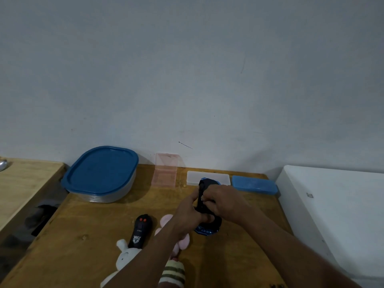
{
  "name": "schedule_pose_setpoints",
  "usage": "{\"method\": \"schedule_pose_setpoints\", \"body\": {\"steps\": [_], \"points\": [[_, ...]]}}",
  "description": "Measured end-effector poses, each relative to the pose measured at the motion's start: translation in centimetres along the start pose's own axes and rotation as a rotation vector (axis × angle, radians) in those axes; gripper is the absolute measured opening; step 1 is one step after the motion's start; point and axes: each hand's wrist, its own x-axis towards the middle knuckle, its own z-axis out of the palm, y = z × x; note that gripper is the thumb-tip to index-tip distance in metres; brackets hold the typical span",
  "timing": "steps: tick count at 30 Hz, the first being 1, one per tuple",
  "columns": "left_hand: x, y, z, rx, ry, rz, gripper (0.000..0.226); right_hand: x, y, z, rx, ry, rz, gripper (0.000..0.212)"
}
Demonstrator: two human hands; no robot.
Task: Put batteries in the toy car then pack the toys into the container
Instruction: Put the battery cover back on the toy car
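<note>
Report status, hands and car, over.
Left hand, right hand both gripping toy car, black underside showing. Container lidded. Remote, plush toys loose by left forearm.

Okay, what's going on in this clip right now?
A person holds the toy car, underside up it seems, over the wooden table. The left hand grips it while the right hand pinches at its underside with its fingers. The remote and plush toys lie unpacked; the container has its blue lid on.

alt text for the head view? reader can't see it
Left hand and right hand grip a blue toy car, black underside up, at a wooden table. Around it lie a black remote, plush toys, a blue-lidded container and three small plastic cases.
</note>
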Motion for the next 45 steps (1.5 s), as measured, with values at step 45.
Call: {"method": "schedule_pose_setpoints", "body": {"steps": [45], "points": [[-1.8, 0.9, 2.4, -0.213, -0.031, 0.059, 0.091, -1.7, 1.1, -1.1, 1.425, 0.311, 0.719, 0.022]]}}
